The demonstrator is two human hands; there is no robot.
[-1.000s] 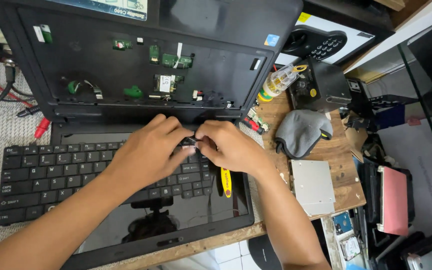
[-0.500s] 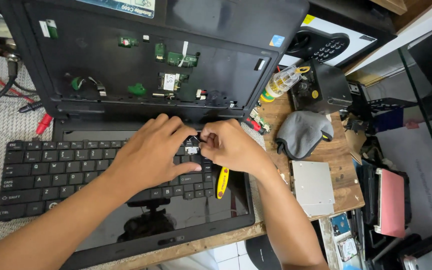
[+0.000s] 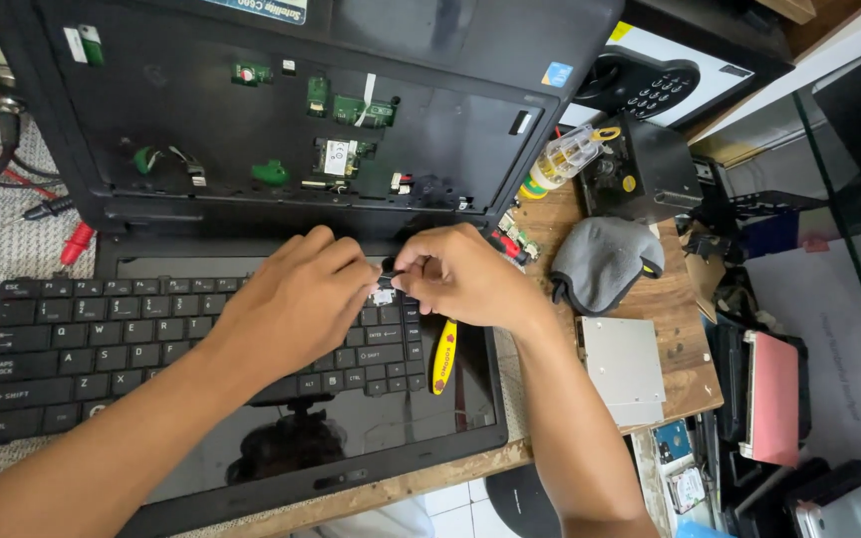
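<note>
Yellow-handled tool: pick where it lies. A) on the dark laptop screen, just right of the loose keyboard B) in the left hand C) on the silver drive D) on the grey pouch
A: the yellow-handled tool lies flat on the laptop screen beside the right edge of the keyboard, below the right hand, held by neither hand.

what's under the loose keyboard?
The keyboard lies on the laptop's dark screen, beside a yellow-handled tool. Both hands cover its top right corner; what they pinch is hidden.
</note>
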